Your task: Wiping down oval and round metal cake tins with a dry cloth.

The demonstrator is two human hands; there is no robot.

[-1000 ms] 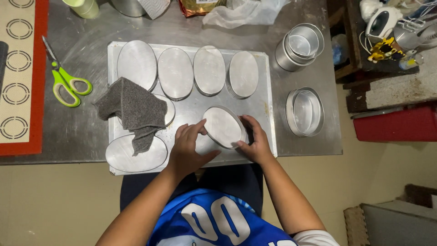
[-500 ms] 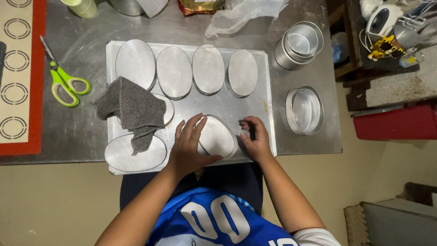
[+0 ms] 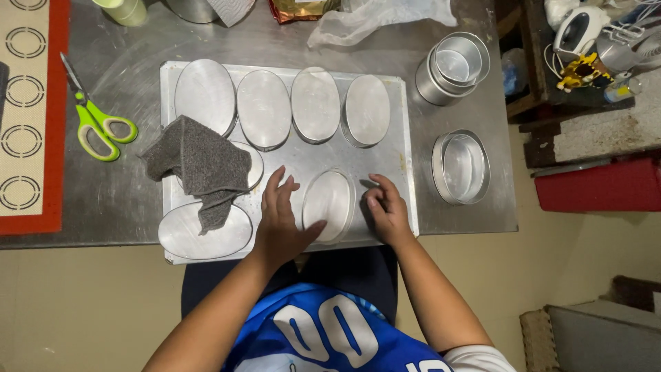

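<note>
An oval metal pan lies upside down at the near edge of a metal baking tray. My left hand rests flat on the tray against the pan's left side, thumb touching its near rim. My right hand lies on the tray just right of the pan, fingers curled, holding nothing. Several more upturned oval pans line the tray's far side. A grey cloth is draped over two oval pans at the left.
Green-handled scissors lie left of the tray on the steel table. A red-edged baking mat sits at the far left. Stacked oval tins and another open oval tin stand right of the tray.
The oval pan was tilted up between both hands; it now lies flat on the tray. My right hand has let go and moved slightly right.
</note>
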